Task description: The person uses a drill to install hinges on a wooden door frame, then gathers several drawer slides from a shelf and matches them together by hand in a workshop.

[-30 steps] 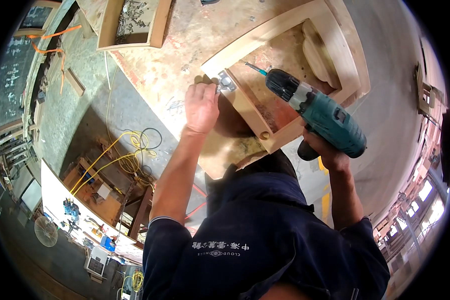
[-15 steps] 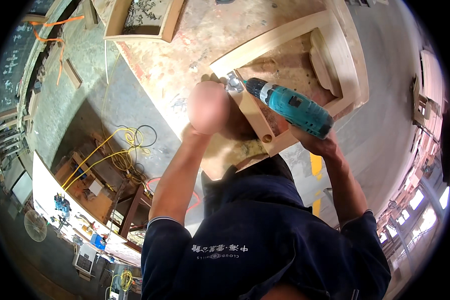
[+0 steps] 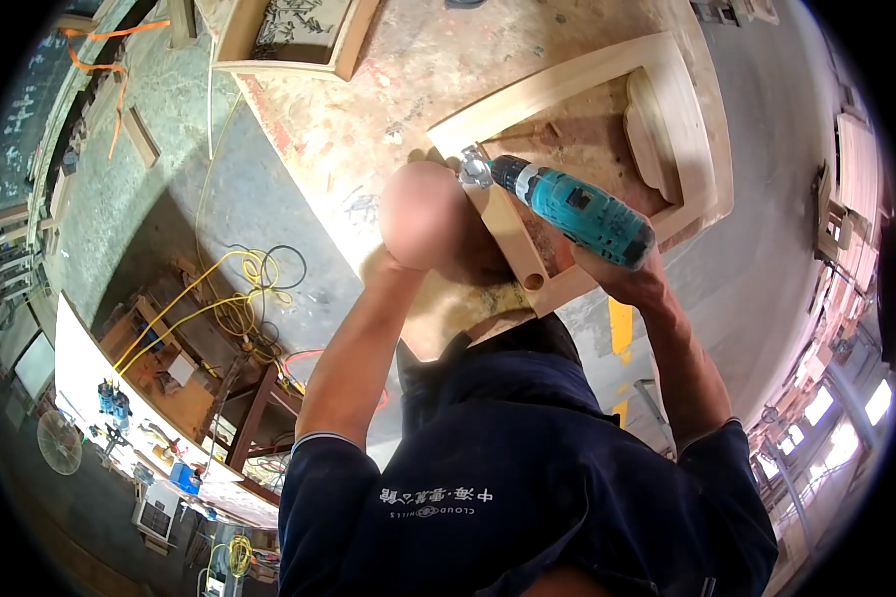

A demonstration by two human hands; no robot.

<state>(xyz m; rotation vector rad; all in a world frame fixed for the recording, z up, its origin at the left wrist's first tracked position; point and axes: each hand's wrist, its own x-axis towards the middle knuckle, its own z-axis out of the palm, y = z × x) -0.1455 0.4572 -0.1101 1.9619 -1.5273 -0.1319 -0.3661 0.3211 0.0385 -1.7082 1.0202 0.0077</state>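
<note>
My right hand (image 3: 619, 275) is wrapped round the grip of a teal cordless drill (image 3: 589, 214). The drill points left, its bit at a small silver metal hinge (image 3: 476, 167) on the near-left rail of a pale wooden frame (image 3: 508, 229). Beside the hinge is my left hand (image 3: 420, 214), mostly smeared; a few fingertips show at its upper edge, but whether they grip the hinge is hidden. A round hole (image 3: 534, 283) shows at the rail's near end. The frame lies on a worn workbench (image 3: 393, 99).
Back left on the bench, a wooden tray (image 3: 343, 50) holds many screws. Inside the frame lies a shaped wood piece (image 3: 649, 139). To the left, yellow cords (image 3: 237, 308) coil by a lower cluttered bench (image 3: 179, 368). An offcut (image 3: 141, 137) lies on the concrete floor.
The view has shifted slightly, and the drill's rear end has swung a little left relative to the frame. Both hands stay beside the hinge and on the drill as before.
</note>
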